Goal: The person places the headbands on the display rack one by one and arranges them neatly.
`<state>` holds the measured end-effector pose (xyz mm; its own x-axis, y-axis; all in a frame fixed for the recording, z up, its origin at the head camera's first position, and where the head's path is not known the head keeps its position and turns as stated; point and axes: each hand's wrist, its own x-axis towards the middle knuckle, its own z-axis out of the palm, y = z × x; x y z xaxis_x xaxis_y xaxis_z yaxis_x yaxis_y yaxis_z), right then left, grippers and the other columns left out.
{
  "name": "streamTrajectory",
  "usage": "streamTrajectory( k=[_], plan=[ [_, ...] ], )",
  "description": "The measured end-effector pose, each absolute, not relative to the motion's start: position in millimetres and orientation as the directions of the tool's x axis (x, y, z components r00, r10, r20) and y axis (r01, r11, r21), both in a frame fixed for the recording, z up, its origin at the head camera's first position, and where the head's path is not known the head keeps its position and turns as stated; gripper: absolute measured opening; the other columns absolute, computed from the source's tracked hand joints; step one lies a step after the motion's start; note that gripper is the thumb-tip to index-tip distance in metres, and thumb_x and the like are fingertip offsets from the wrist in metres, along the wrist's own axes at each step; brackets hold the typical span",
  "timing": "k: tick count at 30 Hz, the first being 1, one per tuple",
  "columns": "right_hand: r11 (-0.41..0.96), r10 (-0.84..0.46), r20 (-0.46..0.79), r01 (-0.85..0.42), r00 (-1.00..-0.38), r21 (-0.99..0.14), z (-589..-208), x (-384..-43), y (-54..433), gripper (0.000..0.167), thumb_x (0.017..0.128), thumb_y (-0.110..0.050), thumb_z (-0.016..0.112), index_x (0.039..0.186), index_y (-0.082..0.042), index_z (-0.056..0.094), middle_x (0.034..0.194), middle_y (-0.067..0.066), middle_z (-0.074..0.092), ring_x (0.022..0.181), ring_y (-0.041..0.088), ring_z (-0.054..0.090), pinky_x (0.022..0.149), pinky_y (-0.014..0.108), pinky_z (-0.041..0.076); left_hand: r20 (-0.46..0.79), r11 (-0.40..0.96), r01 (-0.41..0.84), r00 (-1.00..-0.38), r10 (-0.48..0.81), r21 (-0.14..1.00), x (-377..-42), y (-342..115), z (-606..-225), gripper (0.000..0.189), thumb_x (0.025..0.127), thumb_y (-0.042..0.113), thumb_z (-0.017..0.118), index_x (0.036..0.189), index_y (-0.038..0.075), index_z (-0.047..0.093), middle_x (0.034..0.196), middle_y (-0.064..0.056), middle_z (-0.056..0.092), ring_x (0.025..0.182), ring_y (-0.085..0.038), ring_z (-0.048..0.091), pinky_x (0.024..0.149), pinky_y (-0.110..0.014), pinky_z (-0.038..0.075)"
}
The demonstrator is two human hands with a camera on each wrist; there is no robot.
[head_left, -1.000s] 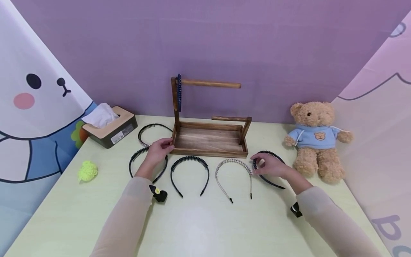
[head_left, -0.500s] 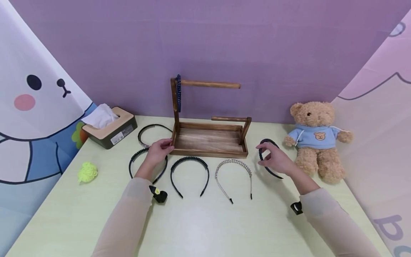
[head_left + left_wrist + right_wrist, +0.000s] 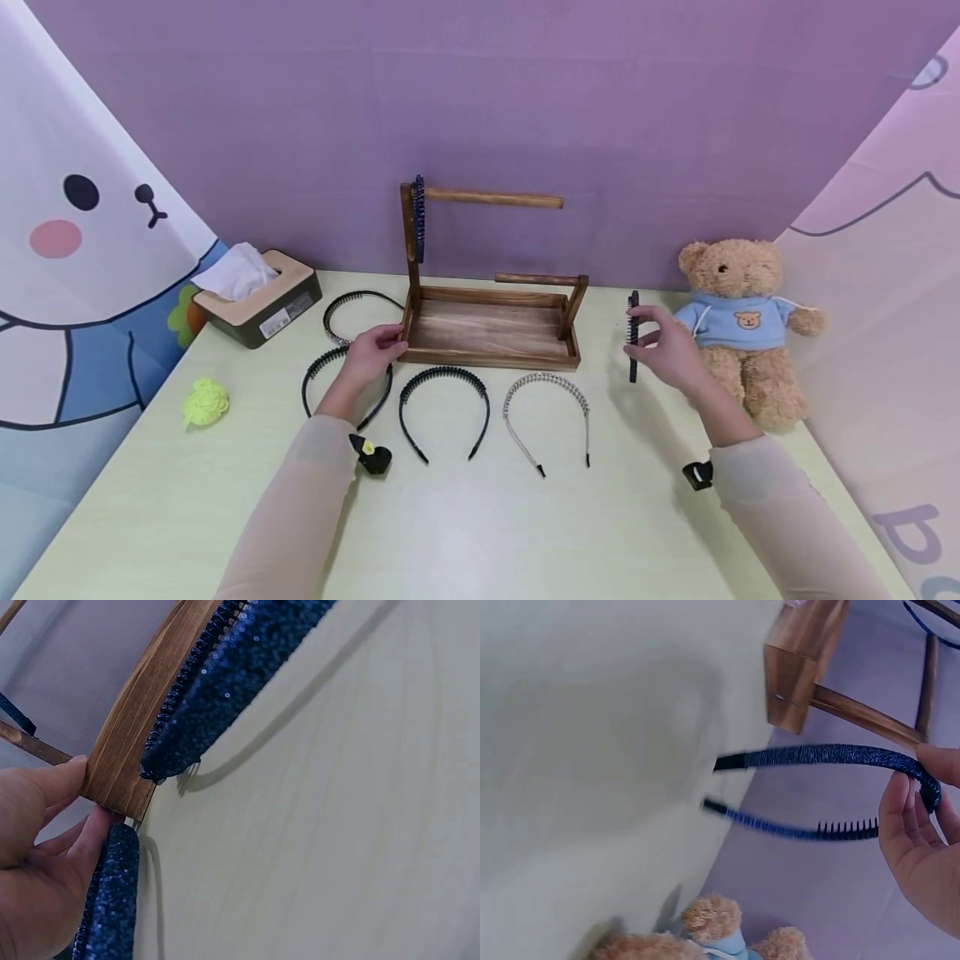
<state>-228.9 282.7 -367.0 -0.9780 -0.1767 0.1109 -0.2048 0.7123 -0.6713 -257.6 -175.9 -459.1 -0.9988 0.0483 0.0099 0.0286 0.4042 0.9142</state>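
Observation:
My left hand [image 3: 369,358] grips the front left corner of a wooden stand [image 3: 487,362], thumb and fingers on either side of its rim [image 3: 124,761] in the left wrist view. Held in my right hand [image 3: 672,348] is a dark blue toothed headband [image 3: 810,754], raised off the table to the right of the stand. In the right wrist view its two ends point away from the hand. Another blue headband [image 3: 419,221] hangs at the left end of the stand's upper bar [image 3: 495,197]. The lower bar [image 3: 534,277] carries nothing.
On the table lie a black headband [image 3: 444,372], a pale headband [image 3: 546,377] and two dark ones [image 3: 387,392] near my left hand. A tissue box [image 3: 258,312] and yellow-green puff [image 3: 205,402] are at left. A teddy bear [image 3: 738,325] sits close behind my right hand.
My right hand has lifted the dark blue headband off the table, moving it up and slightly right, and turned it edge-on to the head view. My left hand has stayed on the stand.

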Motion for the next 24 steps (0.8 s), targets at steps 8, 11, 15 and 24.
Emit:
streamTrajectory(
  k=[8, 11, 15, 24],
  plan=[
    [0.669, -0.103, 0.149, -0.179, -0.984, -0.721, -343.3, -238.8, 281.7, 0.055, 0.091, -0.002, 0.067, 0.140, -0.001, 0.043, 0.132, 0.023, 0.047, 0.099, 0.035, 0.060, 0.067, 0.030, 0.051, 0.009, 0.395, 0.028, -0.999, 0.049, 0.918, -256.7, -175.9, -459.3, 0.040, 0.097, 0.005, 0.061, 0.134, -0.007, 0.053, 0.128, -0.027, 0.055, 0.117, -0.038, 0.053, 0.095, -0.044, 0.047],
    [0.652, -0.068, 0.165, -0.169, -0.984, -0.739, -331.1, -244.8, 279.5, 0.056, 0.091, -0.003, 0.067, 0.142, -0.003, 0.042, 0.131, 0.022, 0.048, 0.099, 0.030, 0.058, 0.067, 0.025, 0.051, 0.005, 0.395, 0.024, -0.999, 0.048, 0.918, -257.1, -176.0, -459.6, 0.040, 0.097, 0.005, 0.061, 0.134, -0.007, 0.053, 0.128, -0.027, 0.055, 0.117, -0.038, 0.053, 0.095, -0.044, 0.047],
    [0.644, -0.016, 0.188, -0.154, -0.982, -0.749, -311.9, -256.0, 275.3, 0.057, 0.092, -0.006, 0.066, 0.144, -0.006, 0.041, 0.132, 0.018, 0.048, 0.099, 0.025, 0.055, 0.069, 0.025, 0.050, 0.011, 0.395, 0.031, -0.999, 0.052, 0.918, -258.6, -176.1, -460.0, 0.040, 0.097, 0.006, 0.061, 0.134, -0.007, 0.053, 0.129, -0.027, 0.055, 0.117, -0.038, 0.053, 0.095, -0.044, 0.048],
    [0.611, 0.043, 0.205, -0.136, -0.978, -0.780, -284.1, -281.7, 247.2, 0.059, 0.093, -0.011, 0.066, 0.146, -0.014, 0.040, 0.142, 0.011, 0.042, 0.107, 0.024, 0.052, 0.078, 0.036, 0.050, 0.001, 0.400, 0.022, -0.999, 0.052, 0.916, -257.7, -176.1, -458.5, 0.040, 0.097, 0.006, 0.060, 0.134, -0.007, 0.052, 0.129, -0.027, 0.054, 0.118, -0.039, 0.053, 0.095, -0.044, 0.047]
  ],
)
